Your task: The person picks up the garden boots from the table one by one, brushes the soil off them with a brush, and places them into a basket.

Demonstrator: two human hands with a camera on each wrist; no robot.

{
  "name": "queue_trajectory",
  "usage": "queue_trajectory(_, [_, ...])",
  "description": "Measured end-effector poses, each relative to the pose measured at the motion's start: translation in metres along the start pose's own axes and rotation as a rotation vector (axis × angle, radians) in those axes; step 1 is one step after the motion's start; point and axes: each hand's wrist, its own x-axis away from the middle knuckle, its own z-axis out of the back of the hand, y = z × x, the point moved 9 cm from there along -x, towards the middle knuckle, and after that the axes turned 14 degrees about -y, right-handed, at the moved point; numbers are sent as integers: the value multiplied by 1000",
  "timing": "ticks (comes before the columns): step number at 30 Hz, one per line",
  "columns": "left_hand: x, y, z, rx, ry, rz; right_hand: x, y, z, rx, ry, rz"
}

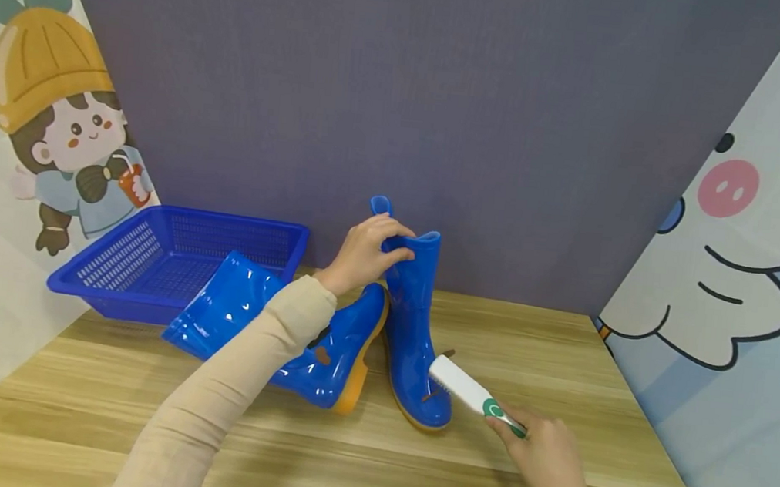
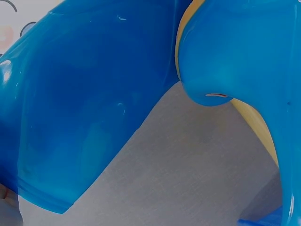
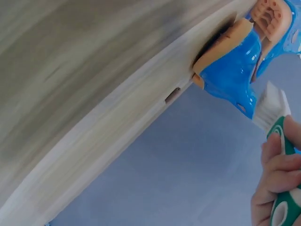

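An upright blue rain boot [image 1: 417, 308] with a yellowish sole stands on the wooden table. My left hand [image 1: 368, 251] pinches the rim of its shaft; in the left wrist view the shaft [image 2: 94, 94] fills the left side, with fingertips [image 2: 7, 209] at the corner. A white-headed brush [image 1: 464, 387] with a green and white handle is in my right hand [image 1: 545, 458], its bristles by the boot's foot. Whether they touch it, I cannot tell. Brown marks show near that foot. A second blue boot [image 1: 333, 366] lies on its side with a brown patch [image 1: 322, 355].
A blue plastic basket [image 1: 113, 303] stands at the back left, behind the lying boot. A dark grey panel [image 1: 496, 144] rises at the table's back edge. Cartoon-printed walls flank both sides. In the right wrist view a small brown piece [image 3: 173, 95] lies near the table edge.
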Motion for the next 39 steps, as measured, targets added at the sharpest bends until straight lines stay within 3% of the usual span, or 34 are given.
queue_trajectory(4, [-1,0,-1,-5,0,-3,-4,-13,-4,57,47,79])
queue_trajectory(8, [0,0,1,-18,17,-14,-7,-20,-15,56,21,102])
queue_trajectory(15, [0,-1,0,-13,12,-12,-1,-5,-20,8,-89,8])
queue_trajectory(21, [0,0,1,-1,14,-14,8,3,-6,21,-52,21])
queue_trajectory(28, [0,-1,1,-4,19,-16,3,17,1,-61,-73,-64])
queue_trajectory(33, [0,-2,1,-9,23,-16,0,11,2,-16,8,-17])
queue_trajectory(39, [0,-2,1,-3,25,-22,3,-12,-13,-25,-20,122])
